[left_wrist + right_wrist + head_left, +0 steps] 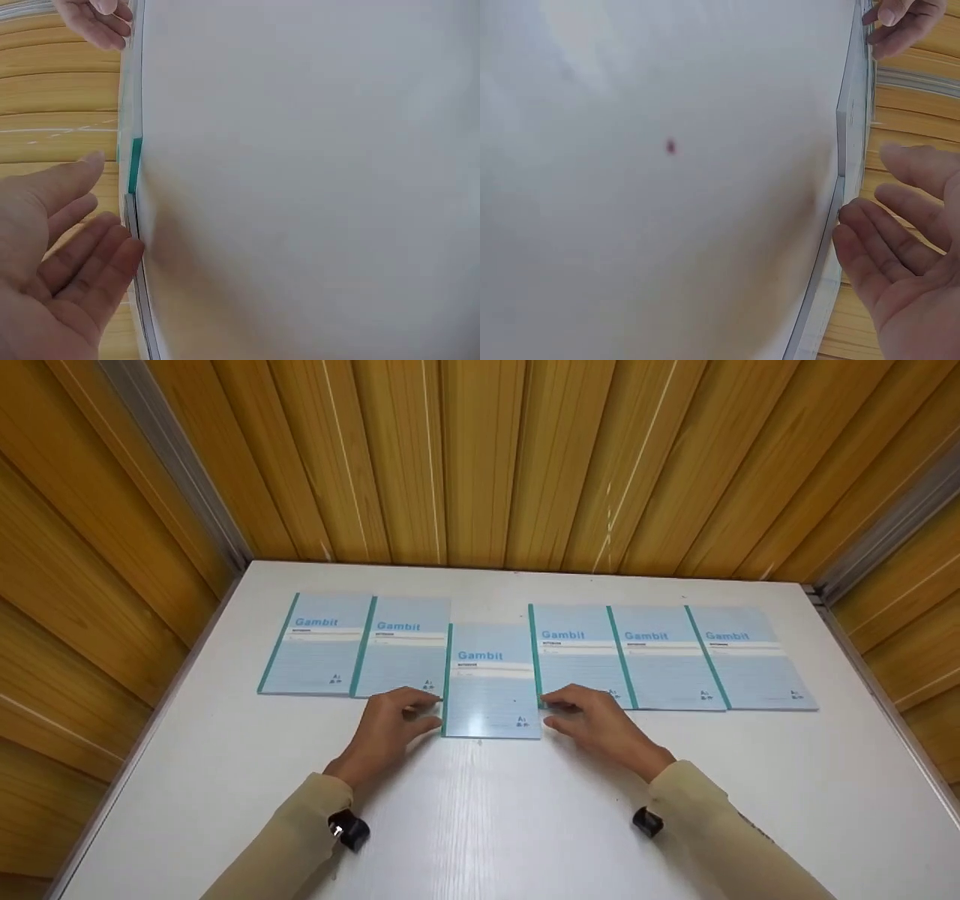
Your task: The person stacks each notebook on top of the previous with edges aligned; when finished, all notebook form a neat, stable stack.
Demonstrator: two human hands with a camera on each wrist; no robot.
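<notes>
A light-blue "Gambit" notebook (491, 697) with a green spine lies flat on the white table, set nearer to me than the notebooks on either side. My left hand (384, 727) is at its green spine edge, thumb and fingers parted. At the opposite edge is my right hand (606, 727), its fingers also spread from the thumb. In the left wrist view the left hand (67, 255) has loosely bent fingers with nothing between them. The right wrist view likewise gives the right hand (907, 240) an unfilled palm. Whether any fingertip touches the notebook is hard to tell.
Two matching notebooks, one of them this notebook (311, 660), lie side by side at the left. Three more, including this notebook (754, 667), form a row at the right. Wood-patterned panels (480, 465) rise behind the white table (480, 825). Both sleeves carry a dark wrist device.
</notes>
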